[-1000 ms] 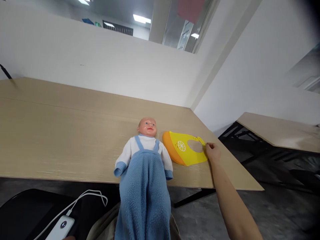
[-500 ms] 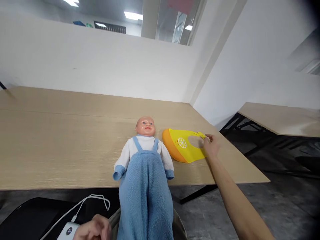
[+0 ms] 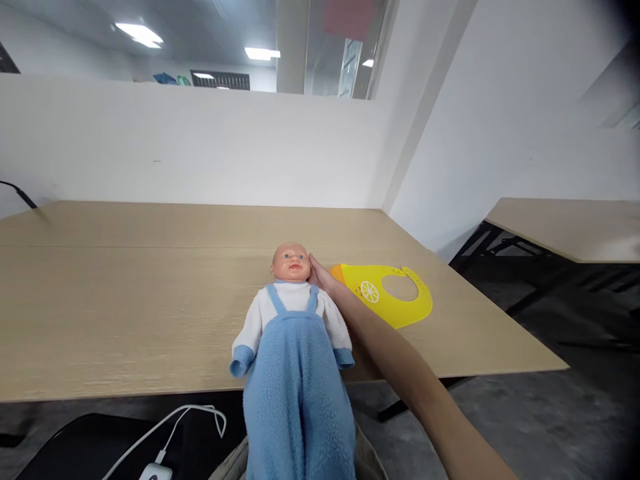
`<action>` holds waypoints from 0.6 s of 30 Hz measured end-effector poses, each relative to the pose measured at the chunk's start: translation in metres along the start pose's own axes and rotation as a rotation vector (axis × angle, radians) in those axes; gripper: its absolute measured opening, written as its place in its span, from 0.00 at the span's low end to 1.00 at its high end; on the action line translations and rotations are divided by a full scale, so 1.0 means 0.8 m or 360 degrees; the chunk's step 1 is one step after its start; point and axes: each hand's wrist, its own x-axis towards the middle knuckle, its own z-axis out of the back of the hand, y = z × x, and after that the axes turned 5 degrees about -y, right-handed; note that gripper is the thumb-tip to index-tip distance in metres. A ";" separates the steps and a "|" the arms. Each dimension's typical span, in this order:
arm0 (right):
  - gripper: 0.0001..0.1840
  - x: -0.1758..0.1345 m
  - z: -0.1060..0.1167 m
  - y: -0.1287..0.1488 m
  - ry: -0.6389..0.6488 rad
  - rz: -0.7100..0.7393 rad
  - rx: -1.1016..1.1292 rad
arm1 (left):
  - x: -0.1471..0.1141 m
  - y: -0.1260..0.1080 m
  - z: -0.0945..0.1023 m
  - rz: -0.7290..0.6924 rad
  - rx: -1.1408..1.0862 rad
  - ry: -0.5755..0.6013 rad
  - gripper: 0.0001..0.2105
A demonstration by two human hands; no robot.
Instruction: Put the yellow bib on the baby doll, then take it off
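A baby doll [image 3: 299, 373] in blue fleecy overalls and a white top lies face up, its head and torso on the table and its legs reaching over the near edge towards me. My right hand [image 3: 320, 272] cups the right side of the doll's head and neck, thumb up beside the cheek; the other fingers are mostly hidden behind it. Under and beyond my forearm, a yellow bib [image 3: 400, 310] with a citrus-slice print and an orange pocket lies flat, its neck opening to the right. My left hand is out of view.
The wooden table [image 3: 150, 300] meets a white wall at the back. A white device [image 3: 156, 472] with a white cable [image 3: 175, 417] is by the black chair [image 3: 95, 447] at lower left. Another table [image 3: 575, 227] stands at the right.
My right hand has let go of the bib's neck strap and moved left to the doll's head. My left hand has dropped out of view. The camera view has shifted slightly.
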 end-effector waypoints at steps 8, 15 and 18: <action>0.37 0.012 0.003 -0.003 0.0087 -0.0039 0.0158 | 0.196 -0.090 -0.121 -0.0426 0.0073 0.0058 0.17; 0.38 0.020 0.004 0.000 0.0038 0.0010 0.0150 | 0.210 -0.100 -0.124 -0.0201 -0.0079 0.0044 0.30; 0.37 0.028 0.006 0.004 0.0006 0.0021 0.0157 | 0.188 -0.107 -0.125 0.0010 -0.0157 0.0068 0.34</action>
